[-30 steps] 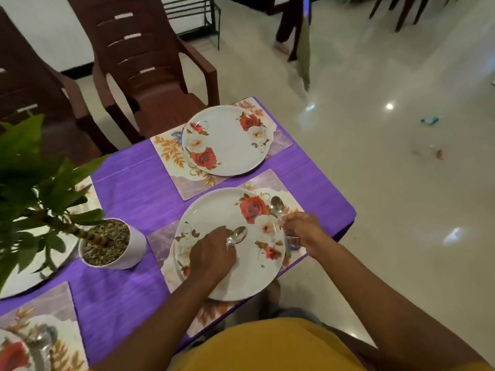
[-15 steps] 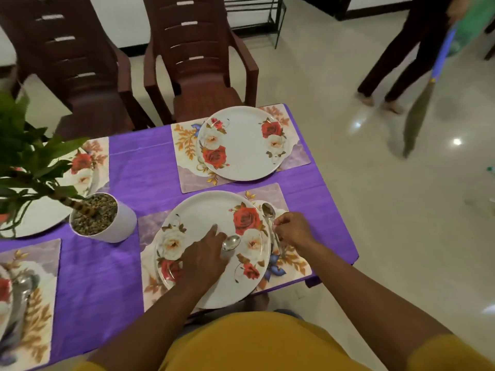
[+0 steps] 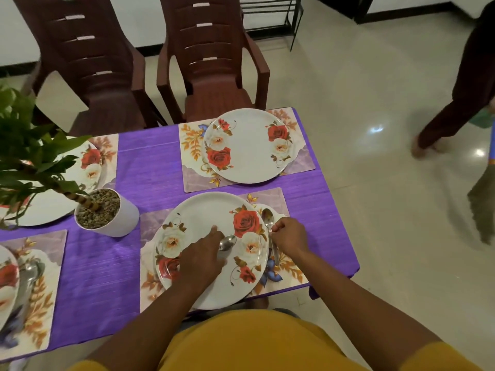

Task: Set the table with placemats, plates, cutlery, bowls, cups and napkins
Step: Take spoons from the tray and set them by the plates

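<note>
1. Purple cloth covers the desk (image 3: 150,167), and four floral mats lie on it, each with a plate on top.
2. On the near mat (image 3: 288,274) sits the near plate (image 3: 198,218). The left hand (image 3: 201,259) is over this plate, fingers curled round a spoon (image 3: 227,242) whose bowl pokes out above the plate.
3. The right hand (image 3: 290,236) pinches the handle of a second spoon (image 3: 268,220). This spoon lies on the mat, just beside the plate's right edge.
4. The far plate (image 3: 245,145) on the far mat (image 3: 191,178) has no cutlery next to it that I can see.
5. At the left edge, another place already has spoons (image 3: 29,277) beside its plate.
6. Mats and plates look done. Cutlery is partly done, I think.
7. No bowls, cups or napkins show anywhere, so those seem left to do.
8. A potted plant (image 3: 107,212) stands in the middle of the desk, and two brown chairs (image 3: 211,62) wait behind it.
</note>
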### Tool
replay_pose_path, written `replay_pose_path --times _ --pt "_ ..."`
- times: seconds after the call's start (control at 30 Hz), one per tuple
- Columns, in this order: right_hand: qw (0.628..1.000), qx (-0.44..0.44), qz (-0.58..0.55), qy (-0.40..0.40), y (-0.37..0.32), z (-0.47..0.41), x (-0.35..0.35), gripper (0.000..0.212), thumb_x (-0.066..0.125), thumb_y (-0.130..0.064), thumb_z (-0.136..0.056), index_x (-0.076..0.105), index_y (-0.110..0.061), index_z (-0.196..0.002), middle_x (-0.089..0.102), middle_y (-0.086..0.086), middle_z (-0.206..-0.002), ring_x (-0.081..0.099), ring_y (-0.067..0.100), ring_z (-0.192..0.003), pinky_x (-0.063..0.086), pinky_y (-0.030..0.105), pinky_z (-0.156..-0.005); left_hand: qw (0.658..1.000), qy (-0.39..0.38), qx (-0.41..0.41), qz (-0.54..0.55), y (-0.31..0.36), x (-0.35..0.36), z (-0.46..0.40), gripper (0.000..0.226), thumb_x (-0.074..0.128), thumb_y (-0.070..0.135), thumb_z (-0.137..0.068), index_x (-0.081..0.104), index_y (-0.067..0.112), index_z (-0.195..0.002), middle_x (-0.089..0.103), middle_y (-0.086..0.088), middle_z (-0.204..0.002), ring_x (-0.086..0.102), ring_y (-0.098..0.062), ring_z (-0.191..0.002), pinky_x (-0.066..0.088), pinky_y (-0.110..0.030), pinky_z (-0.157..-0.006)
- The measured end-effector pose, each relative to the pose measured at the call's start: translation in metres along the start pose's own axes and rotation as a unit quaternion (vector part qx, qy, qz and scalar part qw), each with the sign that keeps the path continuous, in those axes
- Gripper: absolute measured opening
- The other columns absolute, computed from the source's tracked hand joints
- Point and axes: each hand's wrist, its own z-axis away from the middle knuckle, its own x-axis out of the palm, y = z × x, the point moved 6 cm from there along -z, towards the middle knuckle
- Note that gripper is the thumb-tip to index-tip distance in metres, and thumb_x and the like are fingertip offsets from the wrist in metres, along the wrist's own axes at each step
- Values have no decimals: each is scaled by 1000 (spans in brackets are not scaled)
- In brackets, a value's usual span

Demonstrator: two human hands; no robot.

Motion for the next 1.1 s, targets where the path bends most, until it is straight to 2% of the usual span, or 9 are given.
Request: replay_pose_path --times 0.33,0.57,0.73,0.8,0.93,1.0,1.1 --pt "1000 -11 -3 -1 1 0 1 18 79 -10 -77 68 -24 -72 69 -9 -78 67 14 -77 61 37 -73 1000 1 -18 -5 6 -3 3 82 82 39 -87 39 23 -155 71 0 -127 73 -21 -105 58 -33 -81" --pt "999 12 -42 29 2 13 -11 26 63 1 -84 67 -25 -84 69 -4 -89 68 19 -82 53 29 -66 1000 -4 -7 -30 2 -8 0 91 80 49 -85 34 23 -158 70 1 -131 71 -20 -109 57 -32 -83" --pt "997 -14 -60 53 -8 39 -20 24 63 -2 -85 68 -25 -88 69 -8 -91 67 15 -87 55 31 -74 1000 -13 7 -6 -2 -10 0 88 80 53 -82 40 24 -155 70 1 -129 68 -22 -113 54 -32 -80" --pt "995 -17 -90 44 -14 54 -20 19 66 -5 -87 71 -24 -90 70 -8 -89 68 14 -86 57 33 -76 999 26 8 37 0 -19 4 79 83 46 -83 49 23 -149 70 0 -132 68 -24 -115 55 -34 -83" --pt "983 -36 -178 -1 -30 82 -11 7 77 -25 -88 71 -27 -90 75 -1 -81 73 16 -80 61 37 -76 989 89 42 108 19 -36 11 78 85 34 -85 49 21 -153 65 -3 -142 66 -28 -124 55 -42 -97" --pt "973 -42 -225 -26 -41 97 -6 11 78 -31 -90 71 -24 -93 77 2 -82 75 17 -77 62 37 -71 985 103 85 105 36 -43 16 70 85 33 -85 55 22 -147 69 -2 -136 69 -26 -118 57 -39 -92" --pt "968 -47 -245 -20 -54 114 -6 19 79 -38 -89 70 -21 -92 77 3 -82 75 17 -73 59 30 -62 983 102 118 98 59 -48 24 62 84 34 -86 59 28 -142 73 4 -129 72 -20 -111 58 -34 -86"
